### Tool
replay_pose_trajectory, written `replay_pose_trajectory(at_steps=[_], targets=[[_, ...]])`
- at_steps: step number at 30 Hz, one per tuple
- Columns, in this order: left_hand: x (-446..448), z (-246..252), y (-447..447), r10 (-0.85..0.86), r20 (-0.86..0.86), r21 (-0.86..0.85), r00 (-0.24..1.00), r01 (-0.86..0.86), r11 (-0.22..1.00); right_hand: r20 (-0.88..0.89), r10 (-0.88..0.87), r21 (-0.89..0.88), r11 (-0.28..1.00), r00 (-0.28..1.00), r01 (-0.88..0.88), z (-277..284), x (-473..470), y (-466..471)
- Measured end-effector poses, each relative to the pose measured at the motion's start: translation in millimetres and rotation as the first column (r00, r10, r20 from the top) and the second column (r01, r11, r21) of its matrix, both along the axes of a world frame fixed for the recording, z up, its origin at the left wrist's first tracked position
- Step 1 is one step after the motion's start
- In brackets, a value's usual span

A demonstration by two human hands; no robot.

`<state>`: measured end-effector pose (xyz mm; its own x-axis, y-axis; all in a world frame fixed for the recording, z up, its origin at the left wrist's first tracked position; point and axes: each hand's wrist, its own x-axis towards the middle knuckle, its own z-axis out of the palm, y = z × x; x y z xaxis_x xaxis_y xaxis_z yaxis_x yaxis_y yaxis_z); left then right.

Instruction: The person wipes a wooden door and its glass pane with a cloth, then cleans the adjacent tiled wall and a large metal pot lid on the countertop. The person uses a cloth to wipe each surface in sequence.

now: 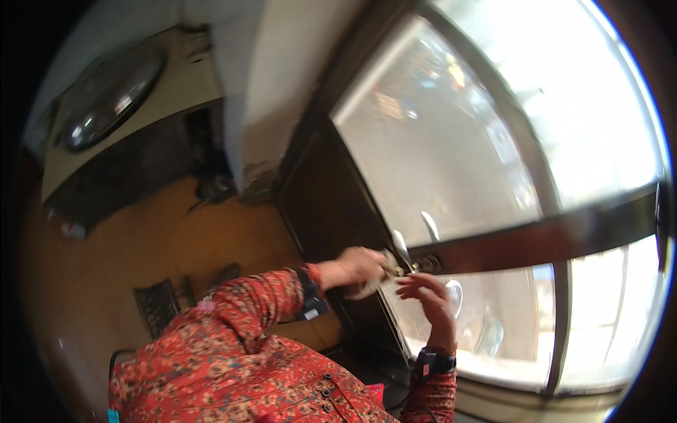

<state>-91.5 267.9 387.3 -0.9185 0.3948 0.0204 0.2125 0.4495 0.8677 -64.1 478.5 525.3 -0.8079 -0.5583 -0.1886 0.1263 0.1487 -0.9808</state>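
Note:
My left hand (360,267) is curled around a pale, blurred wad (370,285), perhaps a cloth, against the brass-coloured metal fitting (398,270) at the edge of a dark wooden frame with glass panes. Close by on the right, my right hand (429,301) is raised with bent, spread fingers; I see nothing held in it. Its fingertips are just below a round metal fitting (427,263) on the brown rail (502,243). A slender pale handle-like piece (401,246) rises between the hands, and a similar shape (430,226) shows against the glass. Motion blurs the fine contact.
Bright glass panes (439,143) fill the right side. At upper left, a large glossy dark domed object (116,100) rests on a pale-topped piece of furniture (182,79). A dark patterned object (156,306) is low on the left, above the orange-brown floor (143,238).

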Motion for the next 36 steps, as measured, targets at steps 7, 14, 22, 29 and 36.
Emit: replay_pose_trajectory(at_steps=[7,14,22,29,36], targets=[[-17.5,-15.0,-65.1,0.139,0.227,0.667,0.964,-0.258,0.699,-0.397,-0.053,0.075,0.993,0.916,0.089,30.7,-43.3,-84.1],[-36.4,50.1,-132.4,-0.452,0.167,0.866,0.877,-0.349,-0.357,-0.173,0.064,0.235,0.972,0.983,-0.022,-12.3,-92.4,-160.7],[-67.6,24.0,-205.9,-0.243,0.445,0.870,0.862,-0.480,-0.111,0.096,-0.141,-0.235,0.959,0.985,0.160,11.2,-130.1,-196.3],[-91.0,-27.2,-266.6,-0.131,0.673,0.738,0.728,-0.651,0.175,0.228,-0.073,-0.534,0.825,0.971,0.187,27.6,-165.3,-217.2],[-107.6,30.0,-311.3,-0.243,0.643,0.749,0.726,-0.532,0.395,0.334,-0.157,-0.548,0.770,0.929,0.327,52.4,-199.2,-259.6]])
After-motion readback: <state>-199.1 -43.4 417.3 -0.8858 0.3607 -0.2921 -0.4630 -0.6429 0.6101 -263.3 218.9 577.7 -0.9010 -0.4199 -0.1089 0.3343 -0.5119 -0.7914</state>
